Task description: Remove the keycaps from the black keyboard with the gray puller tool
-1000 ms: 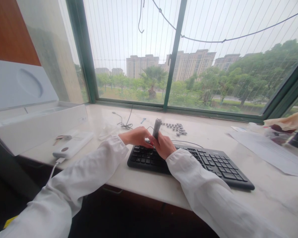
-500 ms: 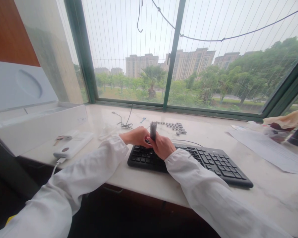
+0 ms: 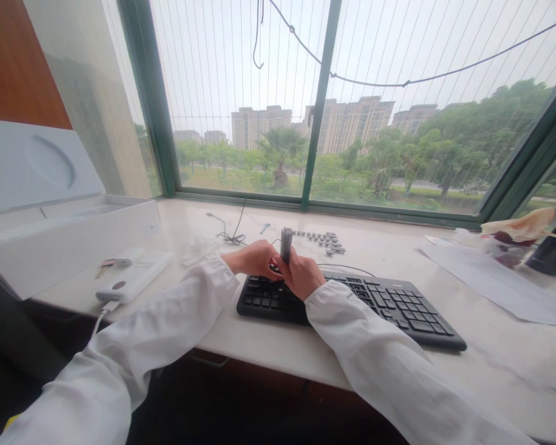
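Note:
A black keyboard (image 3: pixel 412 309) lies on the pale stone counter. Over its left part, my right hand (image 3: pixel 303 275) is closed around a dark, upright brush-like tool (image 3: pixel 286 244). My left hand (image 3: pixel 257 258) touches the right one from the left, its fingers bent together low near the keys; whatever is between them is too small to make out. Behind the hands several loose keycaps (image 3: pixel 328 241) stand in rows on the counter. A small blue tool (image 3: pixel 265 228) lies to the left of them.
At the left are an open white box (image 3: pixel 74 238) and a white power bank (image 3: pixel 132 278) with a cable. A coiled black cable (image 3: pixel 234 238) lies behind my left sleeve. Paper sheets (image 3: pixel 495 281) and a dark bottle (image 3: pixel 553 250) are at the right, below the window.
The camera view has shifted slightly, so the scene sits a little further left. Both hands stay together over the keyboard, with the brush-like tool still held upright.

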Available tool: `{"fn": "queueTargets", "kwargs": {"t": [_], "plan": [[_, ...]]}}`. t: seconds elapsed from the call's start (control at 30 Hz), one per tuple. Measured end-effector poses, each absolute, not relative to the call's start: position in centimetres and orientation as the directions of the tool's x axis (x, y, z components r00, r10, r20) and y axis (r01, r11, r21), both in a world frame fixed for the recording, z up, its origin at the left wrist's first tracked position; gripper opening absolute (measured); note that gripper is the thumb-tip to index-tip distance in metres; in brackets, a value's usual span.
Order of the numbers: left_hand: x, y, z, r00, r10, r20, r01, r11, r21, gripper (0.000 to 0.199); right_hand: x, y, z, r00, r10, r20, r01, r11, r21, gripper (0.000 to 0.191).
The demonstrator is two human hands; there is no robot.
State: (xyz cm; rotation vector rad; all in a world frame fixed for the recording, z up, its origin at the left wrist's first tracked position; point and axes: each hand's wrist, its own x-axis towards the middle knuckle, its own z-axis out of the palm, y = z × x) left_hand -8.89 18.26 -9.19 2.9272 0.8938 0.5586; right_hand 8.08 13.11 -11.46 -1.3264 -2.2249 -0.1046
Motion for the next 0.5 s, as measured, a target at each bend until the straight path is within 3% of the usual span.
{"fn": "queueTargets", "kwargs": {"t": [0.17, 0.3, 0.37, 0.5], "plan": [[-9.1, 18.4, -9.4, 0.784, 0.546, 0.296, 0.502, -0.838, 0.215, 0.019, 7.5, 13.6, -10.9, -0.159, 0.871, 0.465, 0.850, 0.361, -0.384, 0.035], [-9.1, 18.4, -9.6, 0.769, 0.563, 0.302, 0.481, -0.822, 0.305, 0.017, 7.7, 13.6, -8.6, 0.039, 0.853, 0.520, 0.743, 0.323, -0.587, 0.038], [-9.1, 18.4, -9.7, 0.770, 0.567, 0.294, 0.473, -0.815, 0.334, 0.018, 8.1, 13.7, -7.4, 0.115, 0.818, 0.563, 0.712, 0.327, -0.621, 0.039], [-9.3, 18.7, -9.9, 0.792, 0.537, 0.290, 0.436, -0.830, 0.347, 0.020, 9.3, 14.2, -7.2, 0.093, 0.834, 0.543, 0.749, 0.301, -0.590, 0.035]]}}
